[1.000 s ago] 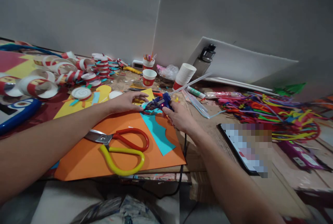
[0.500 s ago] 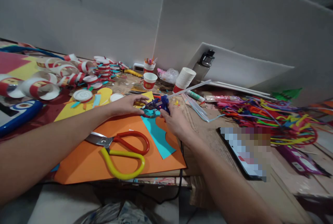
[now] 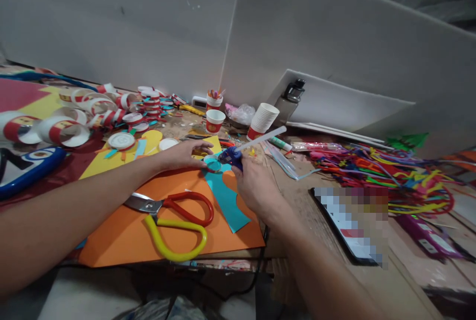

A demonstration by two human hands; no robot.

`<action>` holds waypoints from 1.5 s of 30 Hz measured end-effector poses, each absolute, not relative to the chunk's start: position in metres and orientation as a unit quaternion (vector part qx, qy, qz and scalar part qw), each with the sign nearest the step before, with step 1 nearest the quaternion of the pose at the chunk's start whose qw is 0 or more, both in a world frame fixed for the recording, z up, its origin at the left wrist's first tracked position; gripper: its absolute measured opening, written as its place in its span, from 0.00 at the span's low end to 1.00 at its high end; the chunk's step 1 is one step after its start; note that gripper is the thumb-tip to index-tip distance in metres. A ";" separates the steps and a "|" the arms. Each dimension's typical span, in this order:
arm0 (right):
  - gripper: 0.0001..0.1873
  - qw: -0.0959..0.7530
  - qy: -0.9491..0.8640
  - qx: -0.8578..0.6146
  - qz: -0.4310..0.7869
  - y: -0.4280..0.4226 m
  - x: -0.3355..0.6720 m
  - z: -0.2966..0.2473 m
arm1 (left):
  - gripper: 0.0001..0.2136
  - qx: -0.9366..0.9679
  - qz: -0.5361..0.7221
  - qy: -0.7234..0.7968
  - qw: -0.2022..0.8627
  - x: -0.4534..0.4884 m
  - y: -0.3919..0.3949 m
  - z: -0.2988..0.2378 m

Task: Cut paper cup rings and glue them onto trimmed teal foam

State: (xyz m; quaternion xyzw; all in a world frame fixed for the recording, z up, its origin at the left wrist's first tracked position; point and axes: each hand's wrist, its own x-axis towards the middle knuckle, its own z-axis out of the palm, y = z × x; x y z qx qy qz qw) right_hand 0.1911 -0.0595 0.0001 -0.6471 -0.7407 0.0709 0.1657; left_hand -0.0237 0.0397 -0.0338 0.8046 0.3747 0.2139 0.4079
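Note:
My right hand [image 3: 256, 188] is wrapped round a blue hot glue gun [image 3: 235, 154], and a long translucent glue stick [image 3: 262, 137] juts from its back. The gun's nozzle end points left, close over a small round paper cup base [image 3: 212, 163] with light blue on it. My left hand [image 3: 184, 155] grips this base at its edge with curled fingers; part of the grip is hidden. Beneath the hands lie a cut strip of blue paper [image 3: 231, 208] and an orange sheet [image 3: 119, 240]. Large scissors [image 3: 178, 215] with red and yellow handles rest on the orange sheet.
Curled cup strips [image 3: 67, 126] and stacked cup bases [image 3: 150, 101] crowd the left. Behind the hands stand a paper cup [image 3: 214, 121], a cup stack [image 3: 263, 119] and a bottle [image 3: 290, 101]. A phone [image 3: 345, 228] and colourful pipe cleaners [image 3: 386, 171] lie right.
The glue gun has tipped, and its glue stick now slopes lower at the right. More of the cup base's light blue face shows. The view has shifted slightly.

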 end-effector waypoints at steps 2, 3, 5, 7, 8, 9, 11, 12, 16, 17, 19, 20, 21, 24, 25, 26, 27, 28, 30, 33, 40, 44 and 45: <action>0.13 0.174 -0.738 -0.648 0.072 -0.062 0.192 0.001 | 0.33 0.811 0.217 0.390 0.378 -0.026 0.040 -0.032; 0.13 0.176 -0.734 -0.652 0.077 -0.062 0.192 0.002 | 0.33 0.816 0.220 0.399 0.357 -0.027 0.040 -0.031; 0.12 0.176 -0.722 -0.662 0.092 -0.062 0.193 0.003 | 0.29 0.825 0.218 0.421 0.308 -0.029 0.042 -0.030; 0.11 0.174 -0.710 -0.674 0.109 -0.061 0.193 0.004 | 0.24 0.832 0.194 0.448 0.265 -0.030 0.043 -0.028; 0.11 0.176 -0.705 -0.677 0.117 -0.061 0.193 0.005 | 0.21 0.834 0.176 0.461 0.247 -0.029 0.043 -0.026; 0.11 0.182 -0.702 -0.677 0.126 -0.060 0.194 0.005 | 0.19 0.836 0.158 0.471 0.234 -0.028 0.043 -0.024; 0.11 0.200 -0.700 -0.671 0.142 -0.059 0.195 0.004 | 0.16 0.839 0.126 0.480 0.225 -0.026 0.041 -0.018; 0.11 0.209 -0.699 -0.667 0.148 -0.058 0.196 0.003 | 0.14 0.840 0.111 0.480 0.226 -0.025 0.041 -0.015; 0.12 0.238 -0.703 -0.651 0.160 -0.056 0.200 -0.001 | 0.14 0.840 0.074 0.477 0.246 -0.022 0.045 -0.011; 0.12 0.244 -0.703 -0.647 0.165 -0.056 0.201 -0.002 | 0.14 0.841 0.073 0.473 0.253 -0.021 0.048 -0.012; 0.13 0.255 -0.701 -0.642 0.178 -0.055 0.201 -0.002 | 0.13 0.844 0.075 0.455 0.273 -0.019 0.054 -0.016; 0.13 0.258 -0.699 -0.642 0.183 -0.055 0.201 -0.002 | 0.12 0.843 0.078 0.451 0.283 -0.018 0.057 -0.017; 0.14 0.261 -0.697 -0.642 0.186 -0.055 0.201 -0.001 | 0.11 0.839 0.080 0.451 0.294 -0.017 0.059 -0.018; 0.14 0.260 -0.696 -0.644 0.183 -0.055 0.201 -0.002 | 0.10 0.826 0.067 0.460 0.318 -0.013 0.064 -0.018; 0.14 0.260 -0.697 -0.643 0.182 -0.054 0.202 -0.003 | 0.10 0.825 0.059 0.460 0.324 -0.012 0.065 -0.017; 0.14 0.261 -0.698 -0.642 0.181 -0.054 0.202 -0.004 | 0.09 0.824 0.053 0.459 0.328 -0.011 0.064 -0.015; 0.14 0.263 -0.698 -0.641 0.180 -0.053 0.203 -0.004 | 0.09 0.823 0.048 0.459 0.330 -0.010 0.064 -0.012; 0.14 0.267 -0.698 -0.640 0.181 -0.053 0.204 -0.005 | 0.09 0.823 0.045 0.461 0.329 -0.009 0.063 -0.009; 0.14 0.274 -0.695 -0.638 0.186 -0.053 0.205 -0.006 | 0.09 0.817 0.044 0.472 0.327 -0.008 0.060 -0.004; 0.13 0.286 -0.687 -0.639 0.195 -0.053 0.205 -0.005 | 0.10 0.791 0.054 0.501 0.347 -0.006 0.057 0.002; 0.11 0.310 -0.694 -0.626 0.174 -0.058 0.203 0.005 | 0.13 0.642 0.193 0.446 0.593 -0.003 0.058 -0.012; 0.11 0.311 -0.701 -0.623 0.151 -0.061 0.202 0.008 | 0.10 0.519 0.251 0.390 0.718 -0.001 0.052 -0.020; 0.12 0.310 -0.705 -0.620 0.148 -0.062 0.201 0.008 | 0.09 0.492 0.258 0.378 0.740 -0.001 0.050 -0.020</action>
